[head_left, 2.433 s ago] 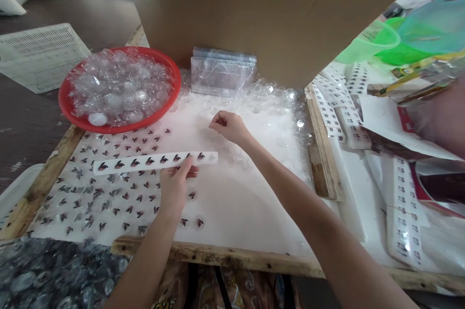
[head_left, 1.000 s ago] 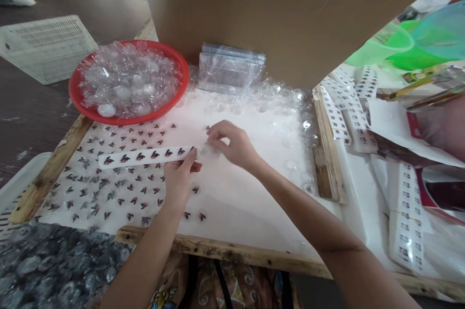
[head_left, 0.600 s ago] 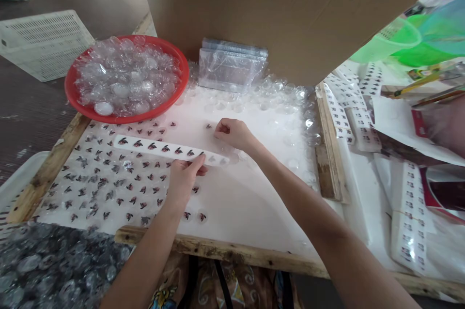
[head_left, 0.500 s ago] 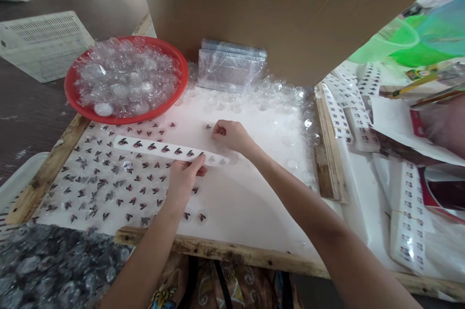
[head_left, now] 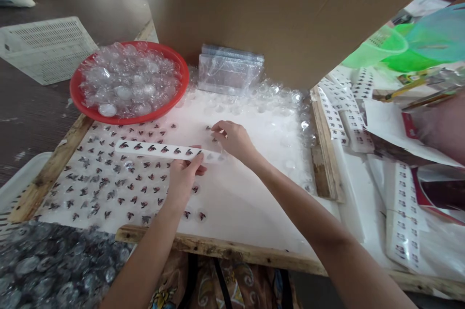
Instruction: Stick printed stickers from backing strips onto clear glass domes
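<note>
Strip (head_left: 158, 149), near the basin (head_left: 184, 76) heaped with clear discs (head_left: 134, 87), is pinched by the left hand (head_left: 183, 177); the right hand (head_left: 235, 141) is curled, its grip indeterminate.

Brown cardboard panel (head_left: 247, 13), white perforated crate (head_left: 49, 50), green basket (head_left: 379, 50)

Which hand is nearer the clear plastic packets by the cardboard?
Right. The right hand is on the person's side of the clear plastic packets, apart from them; the left hand, holding the sticker strip, is farther off, closer to the person and to the left.
</note>
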